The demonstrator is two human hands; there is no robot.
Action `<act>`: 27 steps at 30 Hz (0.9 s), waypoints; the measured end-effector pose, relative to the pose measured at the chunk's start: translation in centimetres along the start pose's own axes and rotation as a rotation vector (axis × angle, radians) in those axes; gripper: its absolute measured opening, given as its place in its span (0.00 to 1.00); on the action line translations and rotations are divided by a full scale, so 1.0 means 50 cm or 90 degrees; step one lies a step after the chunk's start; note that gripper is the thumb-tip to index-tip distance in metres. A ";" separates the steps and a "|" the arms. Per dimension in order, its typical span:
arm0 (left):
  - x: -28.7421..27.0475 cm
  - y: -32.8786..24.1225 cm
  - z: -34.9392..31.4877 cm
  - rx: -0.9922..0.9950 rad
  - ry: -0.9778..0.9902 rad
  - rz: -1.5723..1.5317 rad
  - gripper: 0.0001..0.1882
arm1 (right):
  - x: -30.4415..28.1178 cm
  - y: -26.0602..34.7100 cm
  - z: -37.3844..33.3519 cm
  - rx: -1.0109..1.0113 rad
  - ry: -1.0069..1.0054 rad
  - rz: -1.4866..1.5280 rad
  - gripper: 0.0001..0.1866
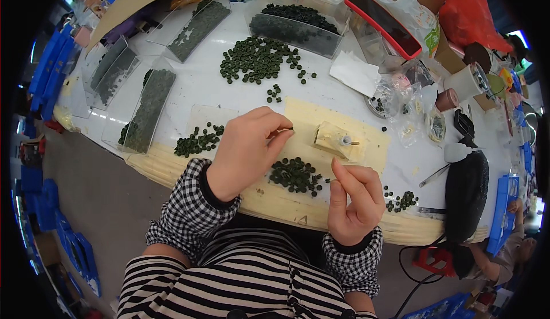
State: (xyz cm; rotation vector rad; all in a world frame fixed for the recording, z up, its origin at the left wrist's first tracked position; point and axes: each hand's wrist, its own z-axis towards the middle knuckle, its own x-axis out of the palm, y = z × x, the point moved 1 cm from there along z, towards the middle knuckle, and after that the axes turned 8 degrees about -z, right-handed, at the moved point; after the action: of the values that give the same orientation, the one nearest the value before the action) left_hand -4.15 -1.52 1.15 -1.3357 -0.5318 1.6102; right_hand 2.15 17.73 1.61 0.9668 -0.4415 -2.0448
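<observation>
Left hand [246,150] had thumb and finger pinched on a small dark green piece [291,128], just left of a pale block [329,141] with a pin sticking out. Right hand [360,204] sat nearer and to the right, fingers curled in close with another green piece [327,180] by the tips, but couldn't tell if it was gripped. Loose green pile [295,175] between them, bigger heap [252,59] farther off.
</observation>
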 end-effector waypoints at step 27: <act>0.045 -0.101 -0.160 0.476 0.433 -0.022 0.22 | -0.049 0.129 -0.077 -0.199 0.163 -0.066 0.10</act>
State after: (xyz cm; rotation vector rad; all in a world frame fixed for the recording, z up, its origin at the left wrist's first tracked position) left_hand 5.25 0.92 1.55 -1.1607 0.4250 1.0461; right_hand 9.39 15.83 4.15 1.0538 0.0632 -1.9706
